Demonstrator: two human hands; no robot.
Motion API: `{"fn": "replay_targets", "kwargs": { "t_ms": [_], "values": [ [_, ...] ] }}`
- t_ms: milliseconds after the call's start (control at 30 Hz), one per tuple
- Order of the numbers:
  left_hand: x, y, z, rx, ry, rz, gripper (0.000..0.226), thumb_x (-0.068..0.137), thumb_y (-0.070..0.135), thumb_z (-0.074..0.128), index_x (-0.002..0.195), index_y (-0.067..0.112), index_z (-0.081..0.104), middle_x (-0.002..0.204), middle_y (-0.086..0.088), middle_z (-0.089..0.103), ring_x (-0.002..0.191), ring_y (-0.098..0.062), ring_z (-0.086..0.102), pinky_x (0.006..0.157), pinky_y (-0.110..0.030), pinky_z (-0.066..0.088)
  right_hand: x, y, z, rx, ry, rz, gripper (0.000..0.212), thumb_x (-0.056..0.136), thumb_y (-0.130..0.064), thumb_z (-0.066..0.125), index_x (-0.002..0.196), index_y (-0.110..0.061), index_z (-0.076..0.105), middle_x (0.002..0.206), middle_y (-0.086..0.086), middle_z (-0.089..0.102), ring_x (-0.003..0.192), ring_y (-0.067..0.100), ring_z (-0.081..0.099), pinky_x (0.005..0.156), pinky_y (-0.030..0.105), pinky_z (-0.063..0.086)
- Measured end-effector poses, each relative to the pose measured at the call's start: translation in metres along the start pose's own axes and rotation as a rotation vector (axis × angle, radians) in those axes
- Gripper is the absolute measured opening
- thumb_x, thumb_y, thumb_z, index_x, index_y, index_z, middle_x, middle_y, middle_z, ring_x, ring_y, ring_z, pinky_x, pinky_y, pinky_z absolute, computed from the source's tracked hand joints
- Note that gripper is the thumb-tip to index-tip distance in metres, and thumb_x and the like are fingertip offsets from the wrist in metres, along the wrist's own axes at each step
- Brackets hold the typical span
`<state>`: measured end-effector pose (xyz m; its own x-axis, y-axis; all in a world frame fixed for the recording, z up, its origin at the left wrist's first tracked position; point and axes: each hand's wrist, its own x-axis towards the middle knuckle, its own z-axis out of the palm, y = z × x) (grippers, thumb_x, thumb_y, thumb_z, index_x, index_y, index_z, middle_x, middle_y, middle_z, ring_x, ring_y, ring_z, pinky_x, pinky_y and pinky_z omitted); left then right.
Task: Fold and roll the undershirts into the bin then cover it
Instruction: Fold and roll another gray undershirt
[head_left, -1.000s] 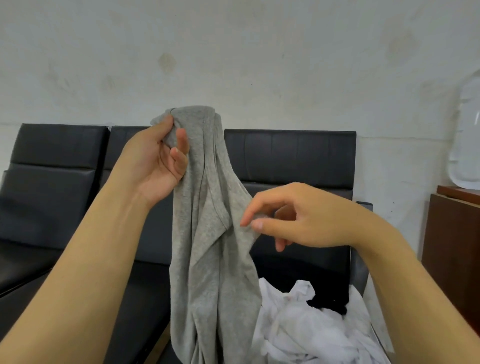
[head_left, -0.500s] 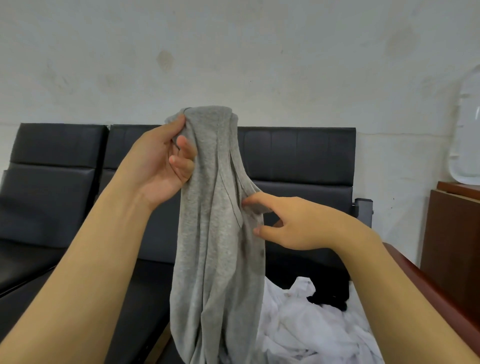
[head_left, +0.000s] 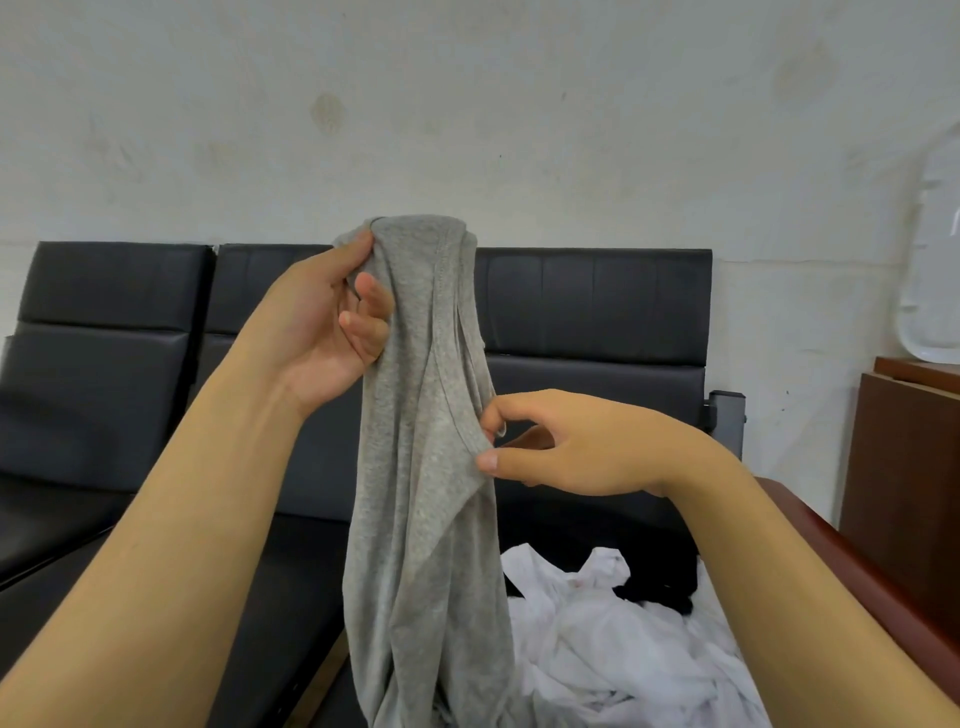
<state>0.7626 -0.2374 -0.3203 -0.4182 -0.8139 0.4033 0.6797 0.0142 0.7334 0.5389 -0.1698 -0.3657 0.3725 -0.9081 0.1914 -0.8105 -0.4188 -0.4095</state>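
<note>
Black seats (head_left: 597, 306) against a stained pale wall. Grey undershirt (head_left: 421, 467) held up before them, hanging bunched. Left hand (head_left: 322, 332) grips its top fold; right hand (head_left: 571, 441) pinches its right edge lower down. White garments (head_left: 597, 649) heaped on the seat at lower right, a black item (head_left: 660, 592) among them.

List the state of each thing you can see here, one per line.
Gray undershirt: held up, hanging bunched, unfolded.
Left hand: grips the undershirt's top.
Right hand: pinches a hem at its right edge.
White garments: crumpled in a loose pile.
Black garment: lying among the white ones.
</note>
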Motion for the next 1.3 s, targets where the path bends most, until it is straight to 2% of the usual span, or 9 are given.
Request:
{"fn": "replay_targets", "kwargs": {
  "t_ms": [233,333,600,700,833,900,1067,1300],
  "values": [
    [-0.001,0.000,0.000,0.006,0.025,0.006,0.020,0.107,0.025,0.050,0.092,0.021,0.063,0.079,0.014,0.066,0.042,0.000,0.054,0.031,-0.010,0.035,0.000,-0.003,0.000,0.049,0.025,-0.008,0.013,0.097,-0.039,0.070,0.105,-0.031,0.063,0.112,-0.015,0.071,0.106,0.002,0.067,0.102,0.037,0.054],
    [-0.001,0.001,-0.002,0.004,0.022,0.007,0.020,0.106,0.025,0.051,0.092,0.021,0.064,0.083,0.014,0.066,0.042,0.000,0.054,0.031,-0.010,0.035,-0.002,-0.005,-0.001,0.055,0.023,0.013,0.014,0.097,-0.038,0.071,0.102,-0.031,0.060,0.106,-0.014,0.075,0.100,0.000,0.069,0.101,0.036,0.054],
    [0.001,0.000,-0.004,0.008,0.024,0.006,0.016,0.106,0.025,0.051,0.097,0.020,0.063,0.086,0.013,0.066,0.042,0.000,0.054,0.032,-0.010,0.034,-0.002,-0.008,0.001,0.069,-0.006,-0.014,0.013,0.097,-0.035,0.071,0.105,-0.030,0.061,0.103,-0.013,0.076,0.099,0.004,0.070,0.103,0.041,0.053],
    [0.001,0.001,-0.005,0.009,0.026,0.006,0.016,0.106,0.026,0.051,0.097,0.021,0.063,0.086,0.013,0.065,0.042,0.000,0.054,0.032,-0.010,0.034,-0.003,-0.008,0.000,0.067,-0.031,-0.026,0.015,0.098,-0.033,0.070,0.112,-0.032,0.064,0.111,-0.011,0.074,0.106,0.001,0.069,0.105,0.038,0.052],
    [0.001,0.001,-0.007,0.015,0.029,0.006,0.017,0.107,0.025,0.050,0.096,0.020,0.063,0.083,0.013,0.066,0.043,0.000,0.055,0.032,-0.010,0.035,-0.006,-0.011,0.000,0.076,-0.095,-0.060,0.026,0.101,-0.026,0.066,0.127,-0.032,0.064,0.122,-0.015,0.070,0.113,-0.002,0.065,0.100,0.020,0.051],
    [0.002,0.001,-0.008,0.014,0.028,0.004,0.017,0.106,0.026,0.050,0.097,0.020,0.063,0.086,0.013,0.066,0.043,0.000,0.055,0.032,-0.010,0.035,-0.007,-0.013,0.000,0.074,-0.112,-0.073,0.028,0.102,-0.024,0.065,0.129,-0.030,0.064,0.125,-0.015,0.069,0.115,-0.001,0.065,0.099,0.018,0.051],
    [0.002,0.000,-0.010,0.011,0.029,0.006,0.018,0.106,0.025,0.051,0.096,0.020,0.065,0.092,0.012,0.066,0.044,0.000,0.055,0.032,-0.010,0.035,-0.008,-0.012,0.000,0.113,-0.079,-0.056,0.018,0.098,-0.030,0.070,0.114,-0.033,0.063,0.112,-0.009,0.073,0.107,0.008,0.069,0.105,0.042,0.052],
    [0.003,0.002,-0.012,0.008,0.026,-0.001,0.016,0.106,0.026,0.051,0.098,0.020,0.064,0.094,0.013,0.065,0.044,0.001,0.055,0.032,-0.010,0.035,-0.011,-0.013,-0.002,0.113,-0.082,-0.054,0.020,0.098,-0.028,0.070,0.115,-0.031,0.058,0.108,-0.010,0.075,0.104,0.010,0.071,0.105,0.047,0.051]
  ]
}}
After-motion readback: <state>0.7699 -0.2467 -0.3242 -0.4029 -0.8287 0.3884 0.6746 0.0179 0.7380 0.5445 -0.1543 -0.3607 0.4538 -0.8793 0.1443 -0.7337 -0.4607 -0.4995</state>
